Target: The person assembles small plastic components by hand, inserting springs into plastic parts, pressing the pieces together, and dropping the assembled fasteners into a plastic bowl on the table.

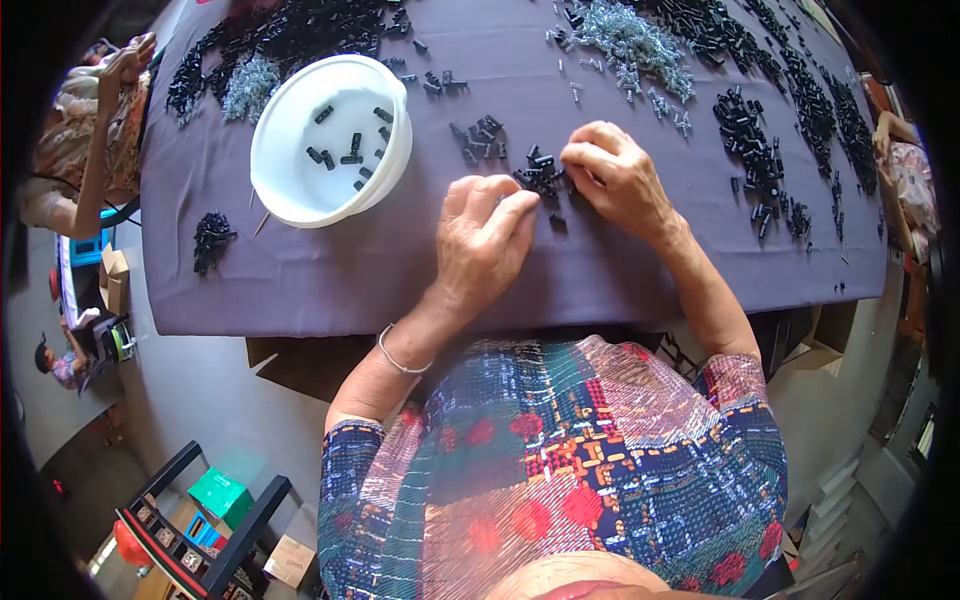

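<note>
My left hand (482, 238) is closed in a pinch above the front middle of the cloth-covered table. Whatever its fingertips hold is too small or hidden to make out. Just right of it my right hand (625, 178) also pinches, thumb against fingers, and its contents cannot be made out. Between the two hands lies a small heap of short black plastic pieces (540, 172), close to both sets of fingertips. A single black piece (558, 223) rests just in front of that heap. Behind it is another loose group of black pieces (478, 137).
A white plastic bowl (268, 180) with several black pieces inside stands to the left. Piles of clear parts (625, 40) and black parts (755, 150) cover the back and right. A small black pile (212, 240) lies front left. People sit at both sides.
</note>
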The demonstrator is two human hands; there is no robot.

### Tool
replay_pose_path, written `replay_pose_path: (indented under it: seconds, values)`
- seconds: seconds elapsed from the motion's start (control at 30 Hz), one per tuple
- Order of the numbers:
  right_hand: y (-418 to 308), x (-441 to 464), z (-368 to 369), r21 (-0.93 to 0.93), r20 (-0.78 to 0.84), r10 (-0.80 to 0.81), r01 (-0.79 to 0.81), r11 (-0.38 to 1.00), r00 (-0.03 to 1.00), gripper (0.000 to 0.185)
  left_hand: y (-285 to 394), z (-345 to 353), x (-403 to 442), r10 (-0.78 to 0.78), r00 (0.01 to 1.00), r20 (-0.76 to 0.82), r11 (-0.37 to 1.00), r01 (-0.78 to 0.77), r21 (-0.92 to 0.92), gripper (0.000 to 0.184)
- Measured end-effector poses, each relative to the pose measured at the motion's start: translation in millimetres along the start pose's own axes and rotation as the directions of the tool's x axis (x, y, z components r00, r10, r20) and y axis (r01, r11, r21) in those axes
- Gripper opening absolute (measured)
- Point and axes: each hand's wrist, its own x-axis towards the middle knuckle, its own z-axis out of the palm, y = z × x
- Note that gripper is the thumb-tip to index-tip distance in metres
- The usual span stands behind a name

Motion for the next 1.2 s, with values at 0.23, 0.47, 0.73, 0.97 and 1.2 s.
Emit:
replay_pose_path:
  seconds: [0.23, 0.47, 0.73, 0.97, 1.2]
  values:
    - [-15, -6, -6, 0.125, -0.041, 0.062, -0.057, 0.990, 0.997, 0.013, -3, 8, 16, 0.037, 0.991, 0.130, 0.991, -0.052, 0.119, 0.025]
    - [-5, 14, 9, 0.003, 0.041, 0.022, -0.023, 1.000, 0.999, 0.012, -5, 6, 7, 0.054, 0.995, 0.082, 0.995, -0.061, 0.080, 0.018]
    - [17, 10, -11, 0.001, -0.113, 0.262, -0.263, 0.965, 0.959, 0.012, -3, -1, 6, 0.008, 0.998, 0.068, 0.999, -0.010, 0.033, 0.022]
    - [40, 40, 15, -0.225, -0.137, 0.361, -0.384, 0.896, 0.922, 0.014, -5, -2, 5, -0.042, 0.999, 0.001, 0.999, 0.042, 0.023, 0.023]
    - [13, 11, -15, 0.062, -0.080, 0.405, -0.401, 0.914, 0.911, 0.011, -5, -3, 6, -0.045, 0.999, 0.004, 0.999, 0.045, 0.019, 0.022]
